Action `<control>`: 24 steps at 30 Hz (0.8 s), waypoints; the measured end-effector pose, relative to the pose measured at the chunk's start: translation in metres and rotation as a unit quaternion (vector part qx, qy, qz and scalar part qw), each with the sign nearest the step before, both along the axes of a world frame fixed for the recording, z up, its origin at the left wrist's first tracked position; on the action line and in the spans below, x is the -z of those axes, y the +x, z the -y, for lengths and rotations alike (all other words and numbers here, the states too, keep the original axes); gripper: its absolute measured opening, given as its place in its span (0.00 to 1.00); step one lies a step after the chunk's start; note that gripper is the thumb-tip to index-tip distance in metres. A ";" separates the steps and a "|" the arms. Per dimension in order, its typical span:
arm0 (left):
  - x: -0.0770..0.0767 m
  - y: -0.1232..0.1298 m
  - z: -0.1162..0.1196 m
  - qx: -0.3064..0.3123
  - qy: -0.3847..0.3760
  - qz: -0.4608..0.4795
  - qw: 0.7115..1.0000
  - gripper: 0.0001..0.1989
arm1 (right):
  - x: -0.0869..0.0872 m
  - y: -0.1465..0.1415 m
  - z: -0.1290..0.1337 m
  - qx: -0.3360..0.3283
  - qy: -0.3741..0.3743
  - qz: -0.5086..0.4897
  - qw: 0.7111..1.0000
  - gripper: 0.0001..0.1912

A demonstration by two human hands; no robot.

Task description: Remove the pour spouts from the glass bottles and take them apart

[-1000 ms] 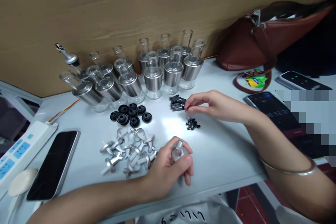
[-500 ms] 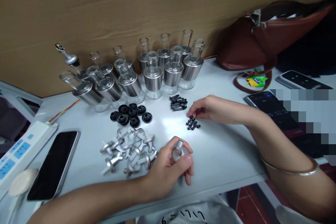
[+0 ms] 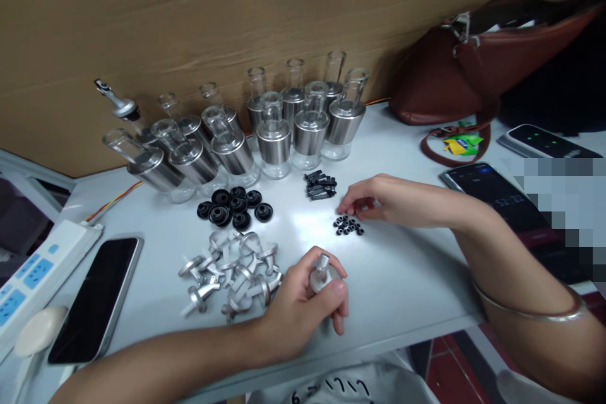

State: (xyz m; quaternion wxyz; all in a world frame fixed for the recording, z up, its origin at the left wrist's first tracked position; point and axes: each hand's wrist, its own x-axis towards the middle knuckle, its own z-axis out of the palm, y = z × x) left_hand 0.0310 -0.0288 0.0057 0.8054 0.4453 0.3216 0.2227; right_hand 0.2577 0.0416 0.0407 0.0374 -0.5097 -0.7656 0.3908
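Observation:
My left hand (image 3: 312, 303) is wrapped round a silver bottle pourer (image 3: 324, 270), its short spout end pointing up between thumb and fingers. At the far edge of a pile of small black rings (image 3: 348, 226), my right hand (image 3: 372, 199) has its fingers curled together, and whatever is in the fingertips is hidden. Just behind that lie several small black flap-like parts (image 3: 320, 185). More silver pourers (image 3: 243, 274) with pale stems lie heaped left of my left hand. Beyond them sit several round black stoppers (image 3: 238, 204).
Several glass bottles with steel sleeves (image 3: 274, 142) stand at the back, one topped by a pourer (image 3: 124, 107). A phone (image 3: 97, 300) and a power strip (image 3: 45, 265) lie left. At right are a brown bag (image 3: 440, 82), a strap and another phone (image 3: 497, 196).
My right hand has shifted slightly, and the small black rings beneath its fingertips have spread a little. My left hand keeps the pourer in the same place.

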 end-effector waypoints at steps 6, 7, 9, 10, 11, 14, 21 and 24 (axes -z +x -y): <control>-0.002 0.001 0.000 -0.008 -0.010 -0.010 1.000 0.21 | 0.003 0.009 0.002 0.004 -0.058 0.032 0.998 0.08; -0.003 0.002 0.000 -0.011 -0.015 -0.014 1.000 0.21 | 0.004 0.009 0.003 0.002 -0.051 0.046 0.998 0.11; -0.004 0.002 0.000 -0.013 -0.020 -0.020 1.000 0.20 | 0.005 0.006 0.003 0.003 -0.031 0.064 0.997 0.14; -0.005 0.003 0.001 -0.013 -0.019 -0.020 1.000 0.20 | 0.006 0.005 0.004 0.006 -0.026 0.068 0.997 0.14; -0.005 0.003 0.001 -0.013 -0.019 -0.020 1.000 0.19 | 0.006 0.003 0.004 0.008 -0.023 0.068 0.997 0.14; -0.004 0.004 0.001 -0.015 -0.017 -0.020 1.000 0.19 | 0.006 -0.001 0.003 0.012 -0.019 0.067 0.998 0.14; -0.001 0.003 0.002 -0.006 -0.004 -0.037 0.999 0.16 | 0.007 0.001 0.002 0.017 -0.019 0.071 0.997 0.16; -0.002 0.001 0.002 0.001 -0.002 -0.040 0.999 0.15 | 0.001 0.001 0.003 0.014 -0.013 0.047 0.999 0.19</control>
